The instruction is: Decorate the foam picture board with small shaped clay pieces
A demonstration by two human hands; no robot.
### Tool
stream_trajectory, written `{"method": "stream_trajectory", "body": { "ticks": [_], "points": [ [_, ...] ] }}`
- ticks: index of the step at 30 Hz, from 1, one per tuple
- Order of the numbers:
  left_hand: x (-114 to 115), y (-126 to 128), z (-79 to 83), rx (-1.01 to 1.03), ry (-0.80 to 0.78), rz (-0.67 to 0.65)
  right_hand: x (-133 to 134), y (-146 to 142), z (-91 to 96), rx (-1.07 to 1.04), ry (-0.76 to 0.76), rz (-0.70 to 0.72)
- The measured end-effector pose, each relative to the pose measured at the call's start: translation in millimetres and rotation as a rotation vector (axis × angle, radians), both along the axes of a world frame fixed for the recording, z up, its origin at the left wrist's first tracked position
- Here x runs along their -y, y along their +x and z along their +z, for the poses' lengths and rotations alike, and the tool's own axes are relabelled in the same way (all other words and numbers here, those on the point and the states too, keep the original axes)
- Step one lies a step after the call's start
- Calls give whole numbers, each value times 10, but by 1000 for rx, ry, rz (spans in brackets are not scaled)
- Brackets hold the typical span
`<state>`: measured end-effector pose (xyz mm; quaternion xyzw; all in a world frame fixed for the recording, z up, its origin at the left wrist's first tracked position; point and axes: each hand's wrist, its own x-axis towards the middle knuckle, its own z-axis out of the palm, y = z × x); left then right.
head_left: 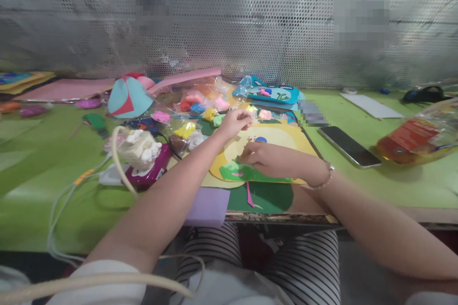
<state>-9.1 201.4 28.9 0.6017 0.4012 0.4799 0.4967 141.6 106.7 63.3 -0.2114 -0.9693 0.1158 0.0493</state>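
Observation:
My left hand [234, 123] reaches forward over small bags of coloured clay [200, 109], fingers curled as in a pinch; what they hold is too small to name. My right hand [266, 158] lies on a yellow felt picture [286, 140] with a green patch [232, 172], fingertips pressed down near a tiny figure [256, 139]. A bracelet [327, 177] circles my right wrist. The picture rests on a dark green sheet [268, 198] at the table's near edge.
A black phone [348, 146] lies right of the picture, an orange plastic bag [418, 138] beyond it. A purple device with a plush charm [143, 157] and cables sits left. A purple sheet [207, 207], teal felt pieces [272, 90], pink sheets [64, 89] and a perforated metal screen [229, 24] surround.

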Motion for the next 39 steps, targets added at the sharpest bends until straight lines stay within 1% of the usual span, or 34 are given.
{"method": "stream_trajectory", "body": {
  "ticks": [3,12,17,21,24,35,39],
  "points": [
    [6,0,4,-2,4,-3,-3,3,-36,-12,11,5],
    [-7,-3,-3,-6,9,0,15,-15,-82,41,111,-62],
    [24,-1,27,2,-16,4,16,-4,-85,81,231,-50],
    [49,1,42,16,-21,1,23,-23,-104,112,297,-21],
    [48,2,42,16,-20,6,22,-35,-127,110,334,-41],
    [14,4,37,7,-28,1,34,-64,-124,119,371,-95],
    [-4,-1,22,-6,-20,0,38,-85,-112,150,368,-85]
  ]
}}
